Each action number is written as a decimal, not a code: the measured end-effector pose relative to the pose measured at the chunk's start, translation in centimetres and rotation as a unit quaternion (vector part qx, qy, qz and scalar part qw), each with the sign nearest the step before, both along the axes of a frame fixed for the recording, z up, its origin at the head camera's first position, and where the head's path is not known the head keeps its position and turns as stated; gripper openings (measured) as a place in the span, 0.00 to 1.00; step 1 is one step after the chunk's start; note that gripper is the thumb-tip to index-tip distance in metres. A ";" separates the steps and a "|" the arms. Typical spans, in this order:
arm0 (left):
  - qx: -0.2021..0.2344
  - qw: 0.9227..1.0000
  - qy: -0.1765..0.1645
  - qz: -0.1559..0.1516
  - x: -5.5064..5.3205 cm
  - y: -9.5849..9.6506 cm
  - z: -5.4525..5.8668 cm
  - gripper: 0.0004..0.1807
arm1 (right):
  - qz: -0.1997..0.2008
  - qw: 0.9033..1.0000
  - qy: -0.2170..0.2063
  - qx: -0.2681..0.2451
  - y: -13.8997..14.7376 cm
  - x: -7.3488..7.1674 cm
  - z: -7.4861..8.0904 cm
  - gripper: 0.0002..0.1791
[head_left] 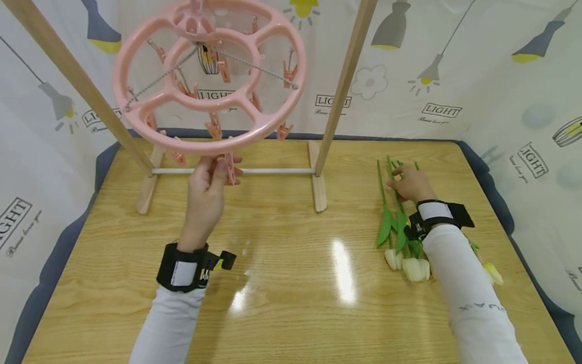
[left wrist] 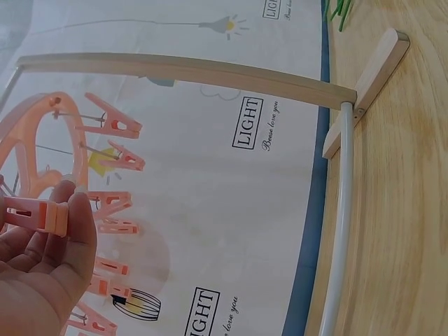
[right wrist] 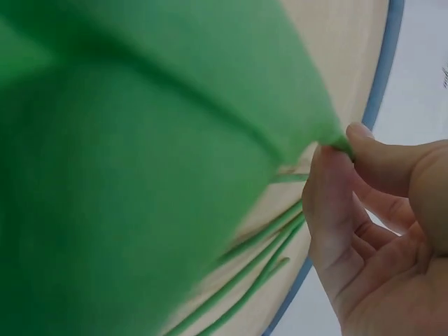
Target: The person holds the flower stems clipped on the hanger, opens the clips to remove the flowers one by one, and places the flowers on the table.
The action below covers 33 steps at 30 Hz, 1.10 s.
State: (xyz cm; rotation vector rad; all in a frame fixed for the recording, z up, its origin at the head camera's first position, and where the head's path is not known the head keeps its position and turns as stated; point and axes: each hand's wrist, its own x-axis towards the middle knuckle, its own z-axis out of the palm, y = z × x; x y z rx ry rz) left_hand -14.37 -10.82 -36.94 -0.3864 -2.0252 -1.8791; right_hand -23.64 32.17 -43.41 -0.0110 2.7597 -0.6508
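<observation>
From a pink round clip hanger [head_left: 209, 146] several small pink clothespins hang. My left hand [head_left: 205, 197] grips one clothespin [head_left: 230, 171] at the hanger's front rim, thumb and fingers around it; the left wrist view shows this clothespin [left wrist: 42, 215] up close. On the right of the table lie several white tulips [head_left: 416, 269], stems pointing away from me. Over their stems is my right hand [head_left: 413, 183]. In the right wrist view its thumb and finger pinch a green stem, while a large leaf [right wrist: 161, 154] fills the left of that view, blurred. Other stems [right wrist: 241, 294] lie beneath.
A wooden stand [head_left: 345, 86] with a white crossbar [head_left: 277, 171] holds the hanger above the wooden table [head_left: 291, 263]. A yellowish tulip [head_left: 492, 273] lies beside my right forearm. Patterned cloth [head_left: 409, 76] surrounds the table's back and sides.
</observation>
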 end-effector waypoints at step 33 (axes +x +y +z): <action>0.000 1.000 0.005 0.005 0.2 0.0 0.1 0.16 | 0.066 0.990 -0.036 0.116 -2.3 0.5 -0.6 0.28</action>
